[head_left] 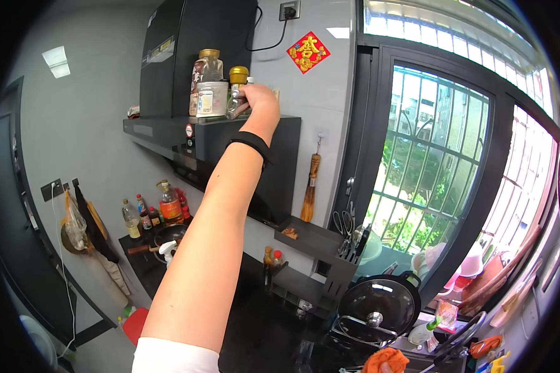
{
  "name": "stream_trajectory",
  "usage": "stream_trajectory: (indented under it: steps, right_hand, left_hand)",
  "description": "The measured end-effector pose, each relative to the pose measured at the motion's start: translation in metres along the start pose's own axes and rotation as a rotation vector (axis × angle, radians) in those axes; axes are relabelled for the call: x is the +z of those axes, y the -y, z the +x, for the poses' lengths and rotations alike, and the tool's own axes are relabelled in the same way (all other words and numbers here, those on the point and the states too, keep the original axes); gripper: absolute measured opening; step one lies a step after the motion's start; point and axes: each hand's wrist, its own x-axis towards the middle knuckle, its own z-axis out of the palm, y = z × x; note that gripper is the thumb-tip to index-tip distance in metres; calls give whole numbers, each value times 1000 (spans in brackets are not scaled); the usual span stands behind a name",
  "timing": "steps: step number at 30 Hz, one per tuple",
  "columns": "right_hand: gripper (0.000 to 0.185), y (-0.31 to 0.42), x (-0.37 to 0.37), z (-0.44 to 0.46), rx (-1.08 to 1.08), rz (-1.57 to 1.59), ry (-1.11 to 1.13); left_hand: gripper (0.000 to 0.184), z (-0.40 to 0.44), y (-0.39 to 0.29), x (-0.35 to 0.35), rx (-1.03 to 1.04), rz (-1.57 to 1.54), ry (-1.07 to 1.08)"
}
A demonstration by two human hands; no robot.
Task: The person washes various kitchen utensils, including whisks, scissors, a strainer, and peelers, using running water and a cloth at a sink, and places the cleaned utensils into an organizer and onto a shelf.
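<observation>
My left arm reaches up across the view to the top of the black range hood [214, 132], with a black band [251, 145] at the wrist. There my left hand [259, 102] has its fingers curled against a small glass jar with a gold lid [238, 76], partly hidden by the hand. Just left of it stand a white tub [212, 99] and a taller jar with a gold cap [210, 59]. At the bottom edge, an orange cloth [386, 359] is bunched up in my right hand [386, 368], of which only a little shows.
A lidded black wok [379, 308] sits at the counter's right, below a rack of scissors and knives [353, 239]. Several sauce and oil bottles [170, 204] stand on the left counter. A small brush [311, 186] hangs on the wall beside the window [429, 168].
</observation>
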Motion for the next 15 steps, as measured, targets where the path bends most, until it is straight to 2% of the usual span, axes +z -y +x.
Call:
stream_trajectory:
  steps: [3, 9, 15]
  right_hand:
    - [33, 6, 2, 1, 10, 4, -43]
    - [30, 15, 12, 9, 31, 10, -71]
    - [28, 20, 20, 20, 50, 6, -66]
  left_hand:
    - [27, 11, -10, 13, -2, 62, 61]
    - [25, 38, -26, 44, -95, 12, -115]
    - [24, 40, -18, 50, 42, 71, -80]
